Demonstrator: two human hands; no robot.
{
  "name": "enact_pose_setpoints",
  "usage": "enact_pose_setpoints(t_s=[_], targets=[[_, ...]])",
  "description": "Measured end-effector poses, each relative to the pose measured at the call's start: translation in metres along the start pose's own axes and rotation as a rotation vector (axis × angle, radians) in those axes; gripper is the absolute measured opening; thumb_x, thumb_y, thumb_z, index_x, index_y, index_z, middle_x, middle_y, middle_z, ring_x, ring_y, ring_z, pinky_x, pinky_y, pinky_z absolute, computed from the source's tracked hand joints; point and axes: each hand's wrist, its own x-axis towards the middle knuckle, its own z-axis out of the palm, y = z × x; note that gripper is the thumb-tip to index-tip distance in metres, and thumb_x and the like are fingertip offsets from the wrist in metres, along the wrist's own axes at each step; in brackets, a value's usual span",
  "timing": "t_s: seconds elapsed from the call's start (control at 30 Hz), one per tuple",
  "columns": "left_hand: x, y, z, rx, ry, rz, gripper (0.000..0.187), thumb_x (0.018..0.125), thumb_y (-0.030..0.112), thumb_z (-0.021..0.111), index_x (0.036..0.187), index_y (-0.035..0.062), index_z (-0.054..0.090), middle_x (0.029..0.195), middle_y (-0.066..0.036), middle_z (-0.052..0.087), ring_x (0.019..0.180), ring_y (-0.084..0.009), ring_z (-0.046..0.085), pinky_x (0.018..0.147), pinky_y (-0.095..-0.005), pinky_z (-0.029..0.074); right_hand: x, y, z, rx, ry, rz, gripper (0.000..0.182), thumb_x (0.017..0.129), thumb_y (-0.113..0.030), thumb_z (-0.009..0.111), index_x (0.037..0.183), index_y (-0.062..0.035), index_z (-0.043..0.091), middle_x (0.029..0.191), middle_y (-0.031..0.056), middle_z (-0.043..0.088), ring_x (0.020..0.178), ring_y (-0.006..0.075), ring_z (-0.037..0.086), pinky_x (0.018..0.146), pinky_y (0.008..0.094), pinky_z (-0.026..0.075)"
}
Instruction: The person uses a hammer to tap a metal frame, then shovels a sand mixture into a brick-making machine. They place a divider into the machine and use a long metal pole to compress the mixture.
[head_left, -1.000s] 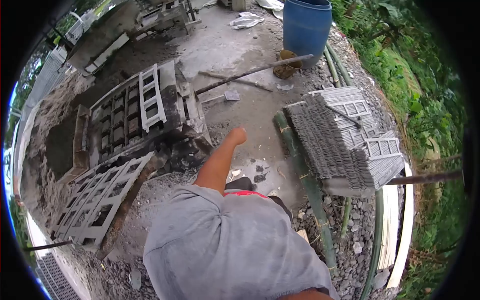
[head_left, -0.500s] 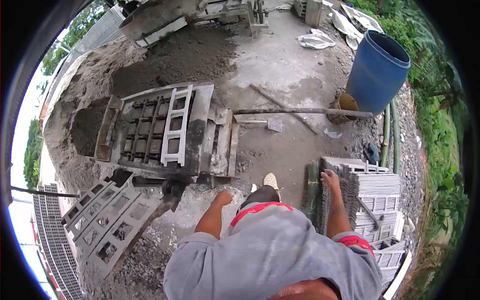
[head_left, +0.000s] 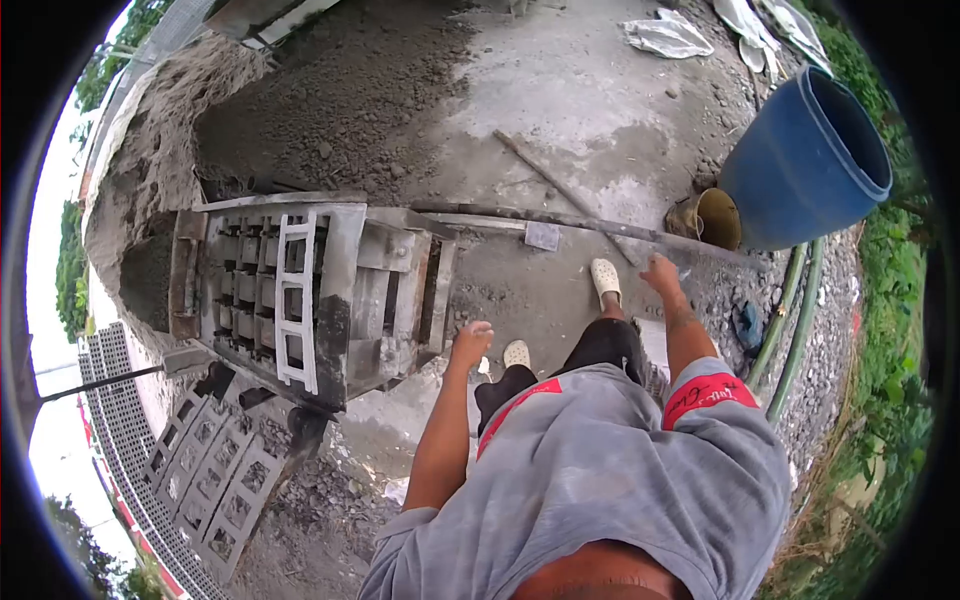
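Observation:
My left hand (head_left: 472,343) hangs with loosely curled fingers just right of the concrete block mould machine (head_left: 343,335), apart from it. A pale slotted frame (head_left: 293,305) lies across the mould's grid of cavities (head_left: 245,270). My right hand (head_left: 658,272) is held out in front, fingers loosely bent and nothing visible in them. Beyond it runs a long metal bar (head_left: 590,226), reaching from the machine toward a yellowish bucket (head_left: 718,217); I see no grip on it.
A large blue drum (head_left: 800,170) stands behind the bucket. Green bamboo poles (head_left: 800,310) and a dark blue cloth-like item (head_left: 746,326) lie on gravel at right. Slotted grey frames (head_left: 225,485) rest lower left. A thin stick (head_left: 550,180) crosses under the bar; mixed sand (head_left: 330,120) is heaped beyond.
I have stepped forward, and both feet now show. My right hand has left the stack of slotted frames on the right; my left hand has come beside the machine's right end.

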Motion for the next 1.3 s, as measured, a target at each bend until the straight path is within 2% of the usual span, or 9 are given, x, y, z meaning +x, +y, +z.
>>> enact_pose_setpoints(t_s=[0.13, 0.17, 0.2, 0.33, 0.6, 0.73, 0.83, 1.07, 1.3], targets=[[0.001, -0.003, 0.069, 0.23, 0.089, -0.316, 0.027, 0.075, 0.019, 0.06, 0.097, 0.0051, 0.063, 0.076, -0.01, 0.064, 0.059, -0.0151, 0.061, 0.054, -0.0285, 0.049, 0.117, 0.088, 0.032, -0.054, 0.016, -0.131, 0.079, 0.049, -0.015, 0.081, 0.12, -0.0041, 0.046, 0.105, 0.0206, 0.057, 0.102, 0.0357, 0.053, 0.086, 0.0384, 0.044], [0.006, -0.034, 0.088, 0.33, 0.015, -0.346, 0.027, 0.074, 0.02, 0.059, 0.096, 0.0053, 0.063, 0.079, -0.011, 0.065, 0.063, -0.0181, 0.062, 0.06, -0.0307, 0.05, 0.133, 0.087, 0.014, 0.023, -0.243, 0.066, 0.082, 0.049, -0.016, 0.081, 0.121, -0.0037, 0.044, 0.108, 0.0213, 0.055, 0.107, 0.0356, 0.05, 0.089, 0.0393, 0.042], [0.009, -0.056, 0.104, 0.712, -0.101, -0.003, 0.027, 0.073, 0.02, 0.058, 0.094, 0.0041, 0.063, 0.08, -0.012, 0.064, 0.067, -0.0192, 0.062, 0.064, -0.0312, 0.05, 0.148, 0.12, 0.038, -0.021, -0.076, 0.019, 0.086, 0.049, -0.016, 0.082, 0.124, -0.0055, 0.041, 0.117, 0.0209, 0.05, 0.111, 0.0351, 0.046, 0.091, 0.0391, 0.041], [0.016, 0.019, 0.177, 0.383, -0.102, -0.315, 0.026, 0.074, 0.023, 0.054, 0.091, 0.0061, 0.063, 0.086, -0.014, 0.064, 0.078, -0.0279, 0.061, 0.073, -0.0363, 0.048, 0.19, 0.177, 0.052, -0.284, -0.315, 0.12, 0.089, 0.05, -0.015, 0.081, 0.127, -0.0106, 0.036, 0.128, 0.0133, 0.042, 0.116, 0.0313, 0.044, 0.093, 0.0439, 0.039], [0.018, 0.015, 0.212, 0.231, 0.088, -0.354, 0.028, 0.076, 0.026, 0.05, 0.091, 0.0074, 0.064, 0.089, -0.014, 0.063, 0.082, -0.0308, 0.06, 0.077, -0.0388, 0.047, 0.211, 0.215, 0.073, -0.506, -0.467, -0.047, 0.027, 0.07, -0.011, 0.06, 0.097, -0.0057, 0.057, 0.097, 0.0159, 0.061, 0.094, 0.0357, 0.057, 0.079, 0.049, 0.045], [0.0, 0.028, 0.178, 0.294, 0.275, -0.179, 0.022, 0.076, 0.016, 0.054, 0.094, 0.0072, 0.062, 0.079, -0.013, 0.062, 0.075, -0.0305, 0.06, 0.07, -0.0379, 0.048, 0.177, 0.171, 0.03, -0.443, -0.377, -0.092, 0.02, 0.077, -0.015, 0.049, 0.084, -0.0014, 0.062, 0.084, 0.0206, 0.062, 0.08, 0.04, 0.059, 0.071, 0.0453, 0.048], [-0.001, 0.075, 0.111, 0.327, 0.855, -0.116, 0.026, 0.074, 0.004, 0.059, 0.1, 0.0055, 0.06, 0.095, -0.014, 0.061, 0.081, -0.0257, 0.061, 0.067, -0.0315, 0.049, 0.158, 0.141, -0.003, -0.476, -0.311, -0.116, 0.023, 0.077, -0.018, 0.047, 0.086, -0.0038, 0.062, 0.085, 0.0216, 0.062, 0.082, 0.0387, 0.06, 0.072, 0.046, 0.048], [-0.057, 0.149, -0.112, 0.809, 1.592, 0.083, 0.056, 0.067, 0.009, 0.064, 0.12, 0.0062, 0.046, 0.114, -0.018, 0.048, 0.111, -0.0333, 0.043, 0.092, -0.0431, 0.035, 0.14, 0.117, -0.038, -0.582, -0.241, -0.088, 0.026, 0.068, -0.02, 0.058, 0.09, -0.0086, 0.063, 0.09, 0.0174, 0.063, 0.088, 0.0355, 0.06, 0.075, 0.0451, 0.049], [-0.044, 0.117, -0.243, 1.233, 1.135, -0.073, 0.05, 0.069, 0.015, 0.059, 0.117, 0.0103, 0.045, 0.105, -0.012, 0.053, 0.106, -0.0283, 0.047, 0.091, -0.0409, 0.034, 0.14, 0.098, -0.037, -0.592, -0.254, 0.034, 0.044, 0.058, -0.027, 0.074, 0.098, -0.0113, 0.063, 0.097, 0.0133, 0.063, 0.092, 0.0298, 0.061, 0.075, 0.0415, 0.05]])
